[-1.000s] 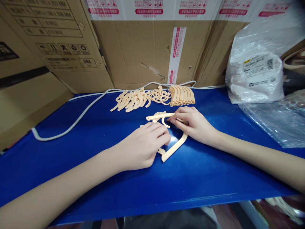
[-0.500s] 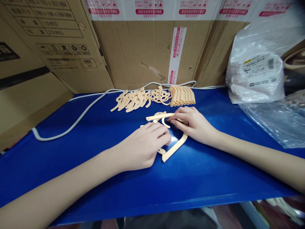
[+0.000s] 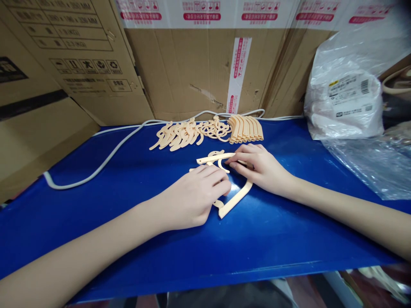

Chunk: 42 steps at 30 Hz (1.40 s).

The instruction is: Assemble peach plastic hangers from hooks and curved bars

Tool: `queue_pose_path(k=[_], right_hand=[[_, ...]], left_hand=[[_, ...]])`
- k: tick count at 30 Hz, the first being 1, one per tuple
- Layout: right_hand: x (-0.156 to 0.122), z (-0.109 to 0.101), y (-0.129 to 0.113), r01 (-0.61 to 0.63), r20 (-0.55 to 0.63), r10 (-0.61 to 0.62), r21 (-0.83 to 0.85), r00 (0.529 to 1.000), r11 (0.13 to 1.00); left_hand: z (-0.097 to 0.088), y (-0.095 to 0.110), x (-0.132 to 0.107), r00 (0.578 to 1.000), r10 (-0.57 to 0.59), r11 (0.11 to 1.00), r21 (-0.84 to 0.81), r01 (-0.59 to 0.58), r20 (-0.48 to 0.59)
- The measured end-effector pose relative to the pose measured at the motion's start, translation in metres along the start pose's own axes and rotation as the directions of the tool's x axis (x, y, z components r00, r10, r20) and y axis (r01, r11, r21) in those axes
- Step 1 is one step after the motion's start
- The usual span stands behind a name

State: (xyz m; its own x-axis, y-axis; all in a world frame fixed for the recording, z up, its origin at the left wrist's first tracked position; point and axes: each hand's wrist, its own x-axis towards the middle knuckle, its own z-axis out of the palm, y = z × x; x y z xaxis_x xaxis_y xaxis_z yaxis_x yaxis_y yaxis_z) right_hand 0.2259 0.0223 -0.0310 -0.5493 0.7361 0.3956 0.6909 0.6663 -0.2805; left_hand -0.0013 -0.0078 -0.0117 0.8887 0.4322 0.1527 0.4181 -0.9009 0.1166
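Cream plastic parts, shaped like those of a folding clothes hanger, lie between my hands on the blue table. My left hand (image 3: 201, 194) is closed, its fingers curled down over the middle parts and hiding most of them. A curved hanger arm (image 3: 237, 199) angles out beyond its fingertips toward the front. Behind it a second hanger arm (image 3: 214, 158), with a small hole at its left end, lies across a hook-like part (image 3: 222, 165). My right hand (image 3: 261, 167) is closed with thumb and fingers pinched at the right ends of these arms; the exact contact is partly hidden.
Loose curved cream parts (image 3: 180, 134) and hooks (image 3: 216, 128) lie in a heap at the back, beside a neat row of hanger arms (image 3: 246, 128). A white cable (image 3: 118, 149) runs behind them. Cardboard boxes (image 3: 192, 72) wall the back; a wrapped plastic bag (image 3: 345, 102) sits at right.
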Motion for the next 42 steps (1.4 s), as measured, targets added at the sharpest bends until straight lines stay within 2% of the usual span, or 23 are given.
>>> queue_pose_path(k=[11,42], right_hand=[[0.0005,-0.0002,0.0001,0.017,0.030,-0.017,0.012,0.999,1.000],[0.0010,0.0013,0.0004,0.045,0.013,-0.045,0.024,0.999,0.999]], left_hand=[[-0.0006,-0.0006,0.0004,1.000,0.007,1.000,0.010,-0.007,0.012],[-0.0010,-0.0002,-0.0008,1.000,0.020,1.000,0.017,-0.020,0.000]])
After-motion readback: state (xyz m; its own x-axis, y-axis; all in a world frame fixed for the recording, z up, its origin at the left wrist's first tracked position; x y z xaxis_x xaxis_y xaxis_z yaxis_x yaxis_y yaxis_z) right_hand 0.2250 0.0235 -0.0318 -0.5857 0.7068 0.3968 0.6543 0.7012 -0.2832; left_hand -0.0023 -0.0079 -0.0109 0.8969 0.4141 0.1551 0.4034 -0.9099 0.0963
